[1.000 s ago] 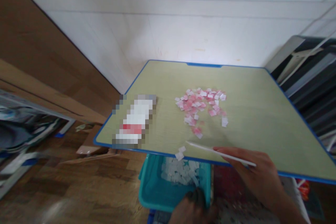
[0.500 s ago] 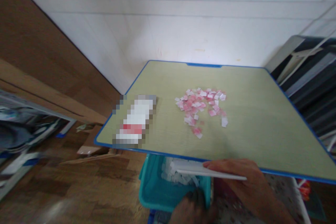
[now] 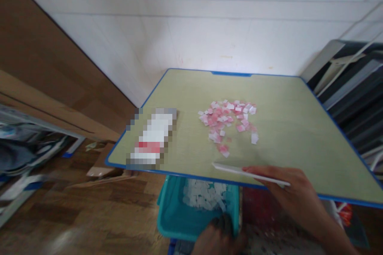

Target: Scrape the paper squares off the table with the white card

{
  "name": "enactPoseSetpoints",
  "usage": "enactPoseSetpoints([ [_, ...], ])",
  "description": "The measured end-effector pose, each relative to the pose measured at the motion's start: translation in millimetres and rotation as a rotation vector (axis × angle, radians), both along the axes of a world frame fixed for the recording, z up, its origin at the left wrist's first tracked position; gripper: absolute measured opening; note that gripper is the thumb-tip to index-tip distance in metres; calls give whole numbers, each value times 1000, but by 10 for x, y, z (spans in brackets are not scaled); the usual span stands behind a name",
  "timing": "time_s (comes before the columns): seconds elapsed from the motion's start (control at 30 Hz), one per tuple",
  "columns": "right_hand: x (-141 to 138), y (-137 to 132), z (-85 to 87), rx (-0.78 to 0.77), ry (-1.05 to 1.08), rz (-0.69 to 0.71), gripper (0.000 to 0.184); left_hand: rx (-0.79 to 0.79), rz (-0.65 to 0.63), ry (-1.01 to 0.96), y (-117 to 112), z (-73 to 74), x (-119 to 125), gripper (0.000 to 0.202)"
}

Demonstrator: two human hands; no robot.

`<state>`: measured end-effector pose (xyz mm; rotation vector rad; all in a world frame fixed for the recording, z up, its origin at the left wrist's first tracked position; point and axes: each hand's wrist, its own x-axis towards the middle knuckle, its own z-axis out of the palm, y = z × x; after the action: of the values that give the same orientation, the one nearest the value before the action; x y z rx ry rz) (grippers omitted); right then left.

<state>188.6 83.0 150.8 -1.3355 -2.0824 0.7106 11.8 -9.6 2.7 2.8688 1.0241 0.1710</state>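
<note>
My right hand (image 3: 284,181) is closed on a thin white flat piece (image 3: 251,174), seen almost edge-on, over the near edge of the table (image 3: 299,135). It points left, just short of a loose heap of small pink and white paper squares (image 3: 221,117) on the tabletop. Lower down, my left hand (image 3: 214,237) is at the near right corner of a teal plastic basin (image 3: 176,223); its fingers are dark and smeared, so their grip does not show. Several white pieces (image 3: 203,195) lie inside the basin.
A pixelated white object with a red band (image 3: 155,137) lies on the table's left side. Behind the table rises a white wall (image 3: 209,40). Brown boards (image 3: 54,59) lean at left; dark folded panels (image 3: 359,75) stand at right. Cardboard (image 3: 103,165) rests on the wooden floor.
My right hand has lifted the white flat piece up from above the basin to over the table's near edge. The left hand stays at the basin, and the paper squares lie unchanged.
</note>
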Motion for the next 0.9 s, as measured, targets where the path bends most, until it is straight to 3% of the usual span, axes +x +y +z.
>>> enactPoseSetpoints([
  [0.17,495,-99,-5,2,19,-58,24,-25,8,29,26,61,5,30],
  [0.27,630,-143,-10,93,10,-160,20,-21,3,40,47,83,7,29],
  [0.37,419,-134,5,162,6,-321,14,-9,-6,33,55,76,9,29],
  [0.4,275,-116,7,129,16,-313,14,-6,-5,31,55,71,10,30],
  [0.57,-602,82,-79,47,174,-184,21,58,-7,12,52,65,9,40],
  [0.67,-908,224,-170,25,250,-55,23,97,-1,-13,58,50,6,51],
  [0.77,-882,301,-209,0,208,-112,23,62,-16,-6,65,34,5,54],
  [0.9,-429,274,-176,-99,112,-287,24,13,-14,-20,64,45,0,40],
])
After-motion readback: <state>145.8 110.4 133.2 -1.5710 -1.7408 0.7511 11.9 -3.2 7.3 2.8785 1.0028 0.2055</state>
